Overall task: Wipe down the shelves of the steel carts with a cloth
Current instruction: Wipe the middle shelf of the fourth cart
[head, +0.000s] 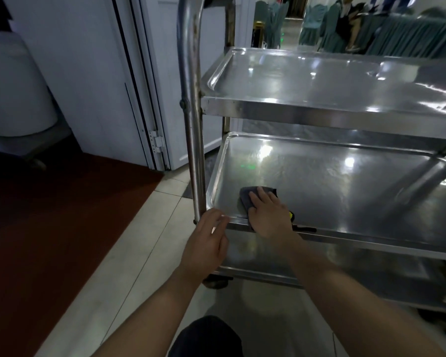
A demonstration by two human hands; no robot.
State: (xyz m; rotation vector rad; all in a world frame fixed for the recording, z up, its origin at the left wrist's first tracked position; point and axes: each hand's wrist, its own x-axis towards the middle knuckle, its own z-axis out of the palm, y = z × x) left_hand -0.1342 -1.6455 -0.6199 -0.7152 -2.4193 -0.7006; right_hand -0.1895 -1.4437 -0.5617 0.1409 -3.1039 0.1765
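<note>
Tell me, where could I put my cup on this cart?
The top shelf is bare all over. The middle shelf is bare to the right of the cloth. Its near left corner is crowded: the right hand presses the cloth there.

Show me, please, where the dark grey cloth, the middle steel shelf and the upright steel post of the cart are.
dark grey cloth (246,196), head view, bare folded corner.
middle steel shelf (345,191), head view, bare flat surface.
upright steel post (193,130), head view, mid-height of tube.
</note>
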